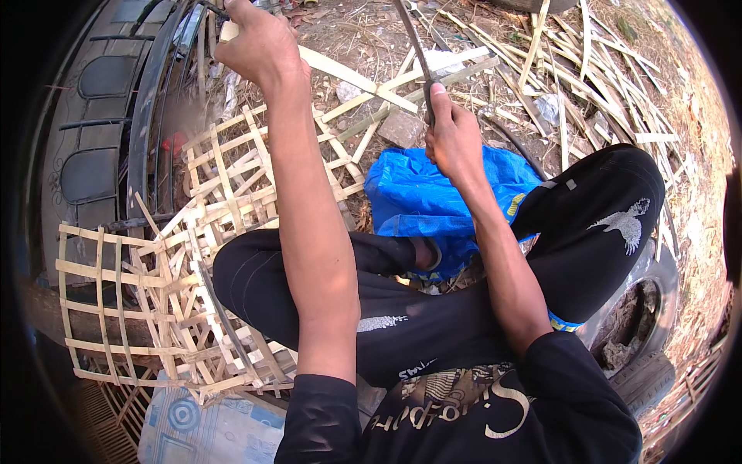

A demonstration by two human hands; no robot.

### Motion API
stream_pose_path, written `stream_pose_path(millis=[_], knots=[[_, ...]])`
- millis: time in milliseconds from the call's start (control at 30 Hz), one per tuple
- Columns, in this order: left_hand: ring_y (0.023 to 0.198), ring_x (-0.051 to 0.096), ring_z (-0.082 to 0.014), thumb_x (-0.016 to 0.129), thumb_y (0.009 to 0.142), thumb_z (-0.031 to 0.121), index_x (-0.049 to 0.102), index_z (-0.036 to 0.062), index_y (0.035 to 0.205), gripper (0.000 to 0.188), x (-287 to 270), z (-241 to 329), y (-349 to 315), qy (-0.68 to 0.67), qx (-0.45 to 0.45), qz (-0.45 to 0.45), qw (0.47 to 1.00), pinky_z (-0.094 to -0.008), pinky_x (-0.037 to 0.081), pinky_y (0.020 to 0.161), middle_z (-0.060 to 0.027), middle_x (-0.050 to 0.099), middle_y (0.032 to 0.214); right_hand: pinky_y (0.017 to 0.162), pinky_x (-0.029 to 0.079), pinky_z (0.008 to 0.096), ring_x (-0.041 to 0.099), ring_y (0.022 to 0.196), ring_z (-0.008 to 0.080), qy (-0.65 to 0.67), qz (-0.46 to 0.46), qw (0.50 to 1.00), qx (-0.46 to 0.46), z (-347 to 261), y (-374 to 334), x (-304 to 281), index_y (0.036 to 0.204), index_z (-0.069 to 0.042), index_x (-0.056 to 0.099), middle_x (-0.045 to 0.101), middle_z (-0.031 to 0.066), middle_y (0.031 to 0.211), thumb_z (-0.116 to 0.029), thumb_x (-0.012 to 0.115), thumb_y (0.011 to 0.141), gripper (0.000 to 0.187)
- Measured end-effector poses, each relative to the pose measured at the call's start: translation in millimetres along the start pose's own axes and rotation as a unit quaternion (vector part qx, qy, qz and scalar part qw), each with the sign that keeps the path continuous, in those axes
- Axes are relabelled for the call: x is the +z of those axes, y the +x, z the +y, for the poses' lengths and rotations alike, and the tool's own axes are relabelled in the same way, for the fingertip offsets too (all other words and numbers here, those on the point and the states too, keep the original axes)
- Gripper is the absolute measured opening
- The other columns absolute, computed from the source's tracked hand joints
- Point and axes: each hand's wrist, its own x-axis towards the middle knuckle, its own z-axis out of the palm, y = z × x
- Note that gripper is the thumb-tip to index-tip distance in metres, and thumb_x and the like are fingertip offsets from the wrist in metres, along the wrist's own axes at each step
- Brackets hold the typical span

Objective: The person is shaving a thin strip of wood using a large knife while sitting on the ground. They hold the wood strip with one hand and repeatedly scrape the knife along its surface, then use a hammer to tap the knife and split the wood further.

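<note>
Raised at the upper left, my left hand (pixel 261 48) is closed round a pale bamboo strip (pixel 348 76). A short end of it shows on the hand's left side, and the longer part slants down to the right. My right hand (pixel 454 135) grips the dark handle of a long-bladed knife (pixel 416 37), thumb along the handle. The blade points up and away, apart from the strip, and its tip is cut off by the frame's upper edge. Beneath my right hand lies a crumpled blue plastic sheet (pixel 417 185) between my legs.
Several woven bamboo lattices (pixel 100 286) are piled at my left. Loose bamboo strips (pixel 595 85) lie scattered over the ground at the far right. A brick (pixel 401 127) sits beyond the blue sheet. Metal frames (pixel 104 77) stand at the far left, and an old tyre (pixel 665 290) lies by my right knee.
</note>
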Motion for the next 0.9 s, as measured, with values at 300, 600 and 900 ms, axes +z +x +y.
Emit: stream_pose_path(millis=[300, 600, 900], knots=[[0.060, 0.056, -0.0212, 0.053, 0.102, 0.034, 0.052, -0.0152, 0.091, 0.051, 11, -51, -8, 0.096, -0.027, 0.022, 0.995, -0.0384, 0.046, 0.059, -0.0200, 0.060, 0.080, 0.038, 0.031, 0.0285, 0.040, 0.039, 0.0095, 0.052, -0.014, 0.998, 0.018, -22, -36, -17, 0.063, -0.007, 0.045, 0.041, 0.0004, 0.048, -0.052, 0.042, 0.104, 0.061], [0.058, 0.055, -0.0186, 0.066, 0.095, 0.032, 0.056, -0.0032, 0.067, 0.046, 16, -55, -14, 0.111, 0.067, 0.050, 0.990, -0.0397, 0.043, 0.057, -0.0099, 0.059, 0.064, 0.069, 0.047, 0.0534, 0.064, 0.078, 0.0521, -0.170, -0.051, 0.984, 0.001, 44, -19, 25, 0.080, 0.014, 0.063, 0.060, 0.0350, 0.070, -0.045, 0.046, 0.102, 0.065], [0.063, 0.064, -0.0320, 0.062, 0.096, 0.033, 0.067, -0.0093, 0.079, 0.045, 16, -62, -6, 0.189, 0.139, 0.071, 0.969, -0.0471, 0.045, 0.061, -0.0201, 0.068, 0.067, 0.068, 0.046, 0.0522, 0.064, 0.070, 0.0479, -0.116, -0.035, 0.993, -0.011, 53, -26, 34, 0.083, 0.013, 0.064, 0.061, 0.0328, 0.068, -0.046, 0.043, 0.102, 0.066]])
